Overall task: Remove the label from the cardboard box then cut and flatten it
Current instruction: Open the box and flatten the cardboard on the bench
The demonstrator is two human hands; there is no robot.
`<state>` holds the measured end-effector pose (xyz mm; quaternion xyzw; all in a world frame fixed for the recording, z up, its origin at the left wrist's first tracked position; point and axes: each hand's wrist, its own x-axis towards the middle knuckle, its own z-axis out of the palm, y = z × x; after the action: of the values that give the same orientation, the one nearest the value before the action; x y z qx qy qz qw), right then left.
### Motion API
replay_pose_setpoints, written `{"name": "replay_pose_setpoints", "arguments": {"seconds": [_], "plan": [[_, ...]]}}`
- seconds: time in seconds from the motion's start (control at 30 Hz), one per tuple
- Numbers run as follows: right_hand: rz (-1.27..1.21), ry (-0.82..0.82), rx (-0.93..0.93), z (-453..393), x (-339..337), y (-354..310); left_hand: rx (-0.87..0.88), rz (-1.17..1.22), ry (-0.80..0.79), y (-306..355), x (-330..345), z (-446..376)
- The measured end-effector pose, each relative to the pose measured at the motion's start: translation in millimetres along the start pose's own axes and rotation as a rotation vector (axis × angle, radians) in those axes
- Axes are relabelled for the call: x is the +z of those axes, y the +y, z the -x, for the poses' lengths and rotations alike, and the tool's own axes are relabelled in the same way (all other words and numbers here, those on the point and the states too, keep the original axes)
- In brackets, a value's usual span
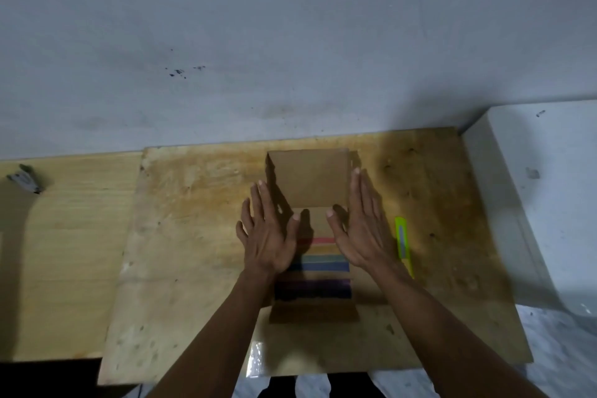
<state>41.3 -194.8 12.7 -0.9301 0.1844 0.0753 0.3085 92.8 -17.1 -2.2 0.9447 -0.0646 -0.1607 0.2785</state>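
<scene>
Forearms reach up from the bottom edge of the frame, ours, bare to the elbow. Nearest to us a clear strip of tape (256, 359) shines at the front edge of the plywood board (193, 236), which fills the middle of the frame. Just beyond it lies the cardboard box (311, 268), opened out on the board: a plain brown flap closest, then a panel crossed by purple, blue, green and red stripes, then a far panel standing up at an angle near the board's back edge. Our left hand (269, 236) presses flat on the left side of the striped panel, fingers straight and slightly spread, thumb out toward the centre. Our right hand (358, 226) mirrors it on the right side, fingers extended and close together, thumb pointing inward; neither hand pinches anything. Just right of that hand a lime-green utility knife (403, 244) lies lengthwise on the board. Farther off, at the left edge, a small grey object (26, 179) rests on the paler tabletop (64, 252). A white block (533, 187) stands at the right, a grey wall (290, 42) behind everything.
</scene>
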Motion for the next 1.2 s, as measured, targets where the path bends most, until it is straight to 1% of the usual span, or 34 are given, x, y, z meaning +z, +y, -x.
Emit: {"name": "replay_pose_setpoints", "arguments": {"seconds": [0.07, 0.1, 0.2, 0.27, 0.33, 0.5, 0.57, 0.67, 0.83, 0.97, 1.1, 1.2], "plan": [[0.13, 0.043, -0.047, -5, 5, 2, 0.023, -0.122, 0.02, -2, 3, -4], [0.2, 0.037, -0.057, -7, 9, 4, 0.029, -0.176, 0.009, -3, 5, -5], [0.339, -0.062, -0.024, -13, 21, 14, 0.027, -0.343, -0.072, -7, 11, -12], [0.386, -0.123, 0.005, -18, 28, 21, 0.018, -0.465, -0.13, -12, 14, -16], [0.42, -0.146, 0.011, -20, 33, 27, 0.014, -0.537, -0.162, -18, 14, -20], [0.454, -0.127, -0.011, -19, 40, 37, 0.048, -0.623, -0.152, -30, 18, -24], [0.427, -0.106, -0.027, -19, 45, 42, 0.066, -0.609, -0.137, -33, 24, -23], [0.397, -0.067, -0.05, -19, 54, 50, 0.112, -0.521, -0.124, -41, 35, -19], [0.415, -0.039, -0.064, -20, 63, 58, 0.148, -0.456, -0.113, -54, 46, -18], [0.444, -0.015, -0.071, -13, 60, 53, 0.144, -0.432, -0.089, -45, 44, -7], [0.411, 0.032, -0.099, 22, 61, 37, 0.097, -0.443, -0.132, -29, 41, 27], [0.39, -0.014, -0.041, 56, 68, 33, 0.04, -0.428, -0.15, -31, 54, 58]]}}
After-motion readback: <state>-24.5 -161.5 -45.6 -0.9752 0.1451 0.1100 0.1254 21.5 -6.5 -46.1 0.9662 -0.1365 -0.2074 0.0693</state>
